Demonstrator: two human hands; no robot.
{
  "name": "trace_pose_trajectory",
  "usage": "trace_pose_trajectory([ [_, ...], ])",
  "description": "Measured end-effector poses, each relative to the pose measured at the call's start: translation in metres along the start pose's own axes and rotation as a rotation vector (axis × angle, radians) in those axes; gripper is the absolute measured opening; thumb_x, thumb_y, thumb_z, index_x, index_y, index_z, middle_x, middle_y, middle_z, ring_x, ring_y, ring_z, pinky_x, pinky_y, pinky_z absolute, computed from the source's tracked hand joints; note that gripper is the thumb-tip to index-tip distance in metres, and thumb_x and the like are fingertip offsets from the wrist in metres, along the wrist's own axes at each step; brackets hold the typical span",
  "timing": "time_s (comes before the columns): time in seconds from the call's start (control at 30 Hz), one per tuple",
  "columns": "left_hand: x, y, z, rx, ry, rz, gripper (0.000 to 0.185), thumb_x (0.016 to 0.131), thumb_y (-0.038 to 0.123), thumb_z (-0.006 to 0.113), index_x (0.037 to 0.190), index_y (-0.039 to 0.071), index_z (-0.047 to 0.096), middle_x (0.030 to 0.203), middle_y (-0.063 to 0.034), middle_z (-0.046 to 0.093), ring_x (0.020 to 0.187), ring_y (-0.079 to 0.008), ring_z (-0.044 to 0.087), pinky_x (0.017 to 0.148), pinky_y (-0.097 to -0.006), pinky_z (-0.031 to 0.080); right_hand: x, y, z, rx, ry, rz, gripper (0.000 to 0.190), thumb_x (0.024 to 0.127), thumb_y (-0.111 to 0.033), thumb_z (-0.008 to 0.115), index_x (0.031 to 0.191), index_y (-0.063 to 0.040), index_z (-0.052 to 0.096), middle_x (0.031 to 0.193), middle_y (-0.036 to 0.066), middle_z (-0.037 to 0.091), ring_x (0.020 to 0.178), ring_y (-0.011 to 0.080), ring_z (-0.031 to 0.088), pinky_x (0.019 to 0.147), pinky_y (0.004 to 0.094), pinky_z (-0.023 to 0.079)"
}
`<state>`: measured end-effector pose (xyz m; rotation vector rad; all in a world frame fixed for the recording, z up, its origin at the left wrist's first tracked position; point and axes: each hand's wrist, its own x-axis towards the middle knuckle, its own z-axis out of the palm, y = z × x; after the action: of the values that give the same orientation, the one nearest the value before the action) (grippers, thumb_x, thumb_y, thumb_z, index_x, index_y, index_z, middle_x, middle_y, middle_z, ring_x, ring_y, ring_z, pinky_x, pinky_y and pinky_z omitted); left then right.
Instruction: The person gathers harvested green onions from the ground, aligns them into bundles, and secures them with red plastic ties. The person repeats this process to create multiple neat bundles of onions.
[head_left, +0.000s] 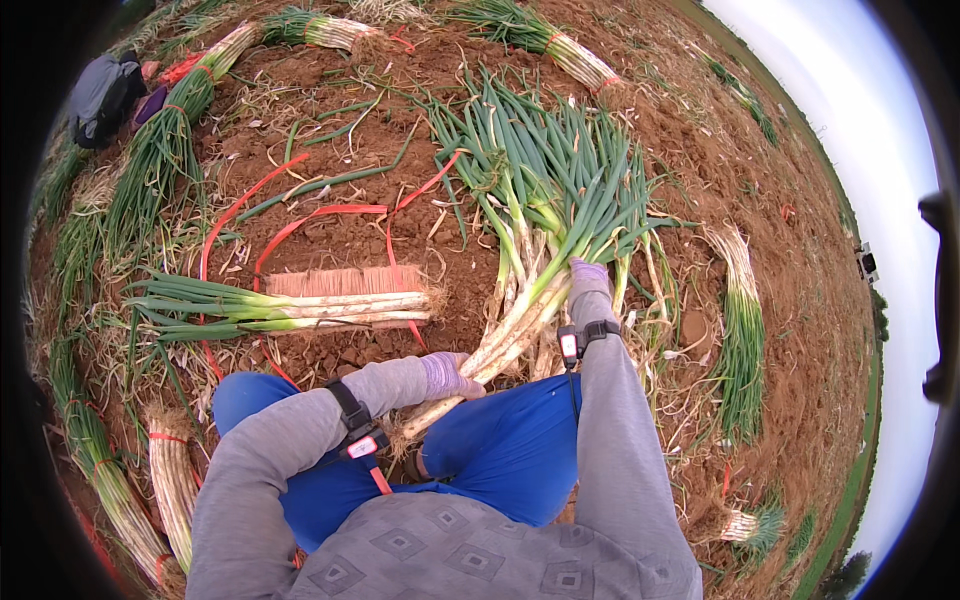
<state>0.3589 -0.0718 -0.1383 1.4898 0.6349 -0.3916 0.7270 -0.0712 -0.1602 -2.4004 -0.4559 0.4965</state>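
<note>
My left hand (452, 375), in a pale purple glove, is closed around the white lower stalks of a few long green onions (517, 326). Their roots hang past it, above my blue-trousered leg. Higher up, my right hand (589, 271) is at the same stalks where they turn green, its fingers partly hidden by leaves. Beneath and beyond it lies a loose heap of green onions (547, 165), leaves pointing away from me. To the left, several trimmed green onions (352, 306) rest across a pinkish-brown slatted mat (337, 282), roots to the right.
Red plastic straps (315, 214) run over the soil around the mat. Tied green onion bundles lie at the far left (169, 112), far right (581, 64) and near left (112, 472). An untied-looking bunch (739, 330) lies right. A grey-and-black bundle of cloth (105, 97) sits upper left.
</note>
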Motion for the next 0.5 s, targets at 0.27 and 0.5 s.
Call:
trace_pose_trajectory([
  [0.27,0.004,0.001,0.007,0.013,0.061,-0.019,0.071,0.082,0.041,0.083,0.137,0.002,0.059,0.114,-0.0123,0.073,0.108,-0.0225,0.067,0.098,-0.0370,0.050,0.018,0.009,0.000,0.179,0.051,-0.143,0.026,0.097,-0.015,0.056,0.116,0.002,0.061,0.092,0.014,0.066,0.074,0.0255,0.062,0.068,0.0389,0.051],
  [0.5,0.004,-0.003,0.005,-0.064,0.110,0.026,0.062,0.084,0.035,0.083,0.133,0.003,0.062,0.109,-0.0102,0.074,0.100,-0.0207,0.068,0.093,-0.0348,0.052,-0.020,-0.007,0.006,0.823,-0.313,-0.135,0.031,0.103,-0.033,0.059,0.102,-0.003,0.063,0.073,0.002,0.053,0.059,0.0122,0.045,0.056,0.0281,0.043],
])
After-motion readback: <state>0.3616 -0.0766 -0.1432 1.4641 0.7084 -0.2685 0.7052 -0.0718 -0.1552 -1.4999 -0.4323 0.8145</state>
